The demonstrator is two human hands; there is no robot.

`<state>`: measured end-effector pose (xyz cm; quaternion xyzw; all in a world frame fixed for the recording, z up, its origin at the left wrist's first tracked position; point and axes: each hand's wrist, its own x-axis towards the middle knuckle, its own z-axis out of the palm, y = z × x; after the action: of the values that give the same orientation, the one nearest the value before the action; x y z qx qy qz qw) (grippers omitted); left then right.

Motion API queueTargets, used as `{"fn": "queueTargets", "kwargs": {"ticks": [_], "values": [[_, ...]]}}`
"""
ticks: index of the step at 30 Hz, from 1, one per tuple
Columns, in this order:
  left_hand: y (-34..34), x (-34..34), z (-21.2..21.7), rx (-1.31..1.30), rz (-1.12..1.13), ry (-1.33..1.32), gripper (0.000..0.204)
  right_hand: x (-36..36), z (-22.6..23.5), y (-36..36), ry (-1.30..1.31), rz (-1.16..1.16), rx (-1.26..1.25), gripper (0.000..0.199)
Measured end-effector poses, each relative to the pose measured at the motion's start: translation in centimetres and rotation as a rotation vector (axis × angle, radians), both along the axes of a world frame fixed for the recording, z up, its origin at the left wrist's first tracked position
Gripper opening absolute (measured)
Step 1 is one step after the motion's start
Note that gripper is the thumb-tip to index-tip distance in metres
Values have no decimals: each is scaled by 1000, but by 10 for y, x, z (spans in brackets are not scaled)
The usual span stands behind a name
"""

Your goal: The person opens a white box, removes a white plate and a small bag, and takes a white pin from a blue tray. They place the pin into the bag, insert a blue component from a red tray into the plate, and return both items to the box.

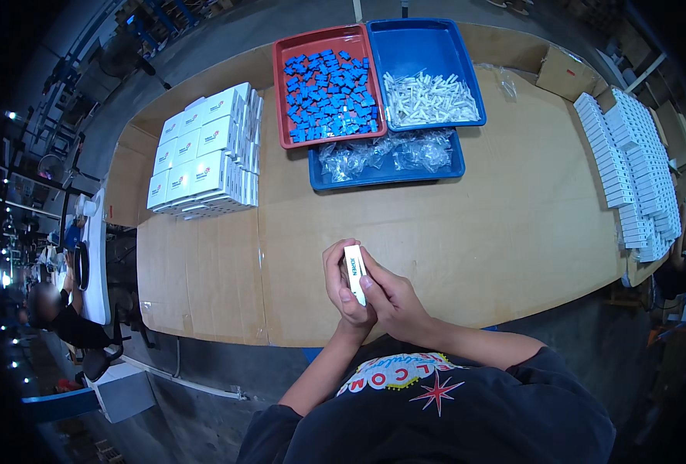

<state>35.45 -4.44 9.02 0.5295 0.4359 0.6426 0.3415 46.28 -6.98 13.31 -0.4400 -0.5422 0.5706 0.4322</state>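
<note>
Close to my body, above the table's near side, a small white box [354, 272] is held between both hands, its narrow printed side turned up. My left hand [337, 282] wraps round its left side, with the thumb near the lower end. From the right, my right hand [393, 298] closes on the same box, its thumb and fingers against the edge. The palms and the box's underside are hidden.
Stacked white boxes [196, 151] stand at left, more narrow white boxes [636, 170] at right. Toward the back are a red tray [281, 93] of blue pieces, a blue tray [416, 46] of white pieces and a lower blue tray [389, 182] of clear plastic bags. Cardboard [204, 271] covers the table.
</note>
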Motion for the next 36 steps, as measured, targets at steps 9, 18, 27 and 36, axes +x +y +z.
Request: {"fn": "queueTargets", "kwargs": {"ticks": [9, 18, 27, 36], "values": [[-5, -1, 0, -28, -13, 47, 75, 5, 5, -2, -87, 18, 55, 55], [-8, 3, -3, -34, -25, 7, 74, 6, -1, -6, -149, 7, 162, 54], [-12, 4, -10, -34, -45, -36, 76, 7, -8, -10, -180, -20, 290, 55], [-14, 9, -6, -66, -84, -114, 76, 9, -13, -13, -210, -73, 317, 53]]}}
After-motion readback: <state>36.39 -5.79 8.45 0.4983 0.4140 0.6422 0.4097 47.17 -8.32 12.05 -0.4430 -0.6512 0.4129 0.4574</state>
